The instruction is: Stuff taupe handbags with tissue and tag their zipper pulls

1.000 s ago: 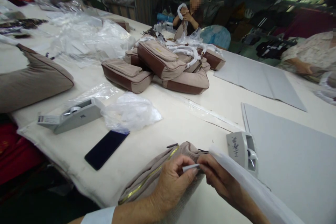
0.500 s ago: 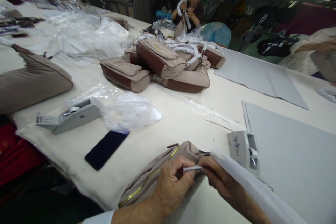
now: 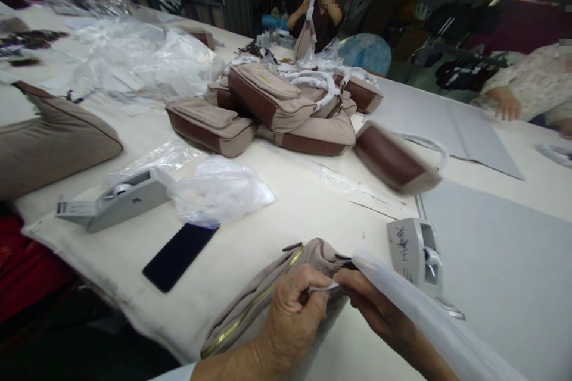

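At the near side of the worktop (image 3: 304, 214), I have the beige bag (image 3: 250, 297) directly under both hands, lying with its brass zip (image 3: 230, 334) running slantwise up toward the fingers. The left hand (image 3: 292, 318) pinches a small white slip (image 3: 325, 287) between thumb and forefinger, its other fingers curled in. The right hand (image 3: 375, 303) is bunched at the slip's far end with fingertips drawn together; whether they truly grip it I cannot tell, since the contact is partly hidden.

To do this well, I judge it calls for fingertip work rather than force. I'd let the left pinch act as the anchor and give only short, light movements with the right, because the slip looks thin and would probably crease or tear under a hard pull. The bag looks soft, so I'd rest the wrists lightly and avoid squashing it.

I'd also mind the long white wrapping (image 3: 422, 309) that lies along the right forearm: a careless elbow could drag it. The grey tape dispenser (image 3: 413, 253) stands just beyond the right hand, near enough to knock, so I'd draw that arm back low and slowly. The phone (image 3: 181, 257) lies well apart on the left.
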Action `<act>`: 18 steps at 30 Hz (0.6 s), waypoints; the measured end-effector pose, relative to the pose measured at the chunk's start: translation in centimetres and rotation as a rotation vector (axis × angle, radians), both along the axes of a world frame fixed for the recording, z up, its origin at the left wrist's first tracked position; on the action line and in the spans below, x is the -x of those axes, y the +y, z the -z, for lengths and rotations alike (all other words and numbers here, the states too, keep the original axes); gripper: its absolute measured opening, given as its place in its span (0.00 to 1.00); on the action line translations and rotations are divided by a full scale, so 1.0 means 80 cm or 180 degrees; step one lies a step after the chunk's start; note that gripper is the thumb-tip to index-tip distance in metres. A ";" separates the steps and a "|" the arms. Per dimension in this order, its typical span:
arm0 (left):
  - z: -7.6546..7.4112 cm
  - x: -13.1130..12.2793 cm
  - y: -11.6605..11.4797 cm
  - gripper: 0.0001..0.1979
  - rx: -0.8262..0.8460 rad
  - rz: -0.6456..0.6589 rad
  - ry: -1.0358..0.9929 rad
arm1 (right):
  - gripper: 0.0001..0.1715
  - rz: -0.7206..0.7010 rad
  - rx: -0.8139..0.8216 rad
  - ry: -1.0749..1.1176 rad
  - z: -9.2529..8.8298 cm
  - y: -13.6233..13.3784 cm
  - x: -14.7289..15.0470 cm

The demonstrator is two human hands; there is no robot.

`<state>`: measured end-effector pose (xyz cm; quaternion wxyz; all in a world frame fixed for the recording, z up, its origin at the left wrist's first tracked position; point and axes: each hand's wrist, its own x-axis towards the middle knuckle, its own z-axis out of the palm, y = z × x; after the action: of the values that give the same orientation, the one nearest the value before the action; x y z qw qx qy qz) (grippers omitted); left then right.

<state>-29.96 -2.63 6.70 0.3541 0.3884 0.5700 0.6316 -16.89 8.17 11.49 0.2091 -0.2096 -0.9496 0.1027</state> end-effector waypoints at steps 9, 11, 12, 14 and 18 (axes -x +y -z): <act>-0.007 0.009 0.006 0.12 -0.0947 0.0088 0.1308 | 0.17 -0.0123 -0.0369 0.0205 -0.007 0.003 -0.003; -0.007 0.012 0.005 0.13 -0.0962 0.0141 0.1428 | 0.21 -0.0104 -0.0438 0.0216 -0.007 0.001 0.001; -0.007 0.013 0.005 0.13 -0.0975 0.0166 0.1481 | 0.22 -0.0109 -0.0415 0.0127 -0.007 0.000 0.003; -0.007 0.014 0.004 0.14 -0.1000 0.0198 0.1563 | 0.21 -0.0167 -0.0276 -0.0133 -0.010 0.001 0.006; -0.005 0.014 0.004 0.14 -0.0994 0.0194 0.1645 | 0.13 -0.0112 0.0680 -0.0379 -0.016 0.006 0.008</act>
<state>-31.10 -2.34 7.10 0.1521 0.6029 0.5253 0.5809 -17.54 8.65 12.76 0.1269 -0.2198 -0.9475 0.1944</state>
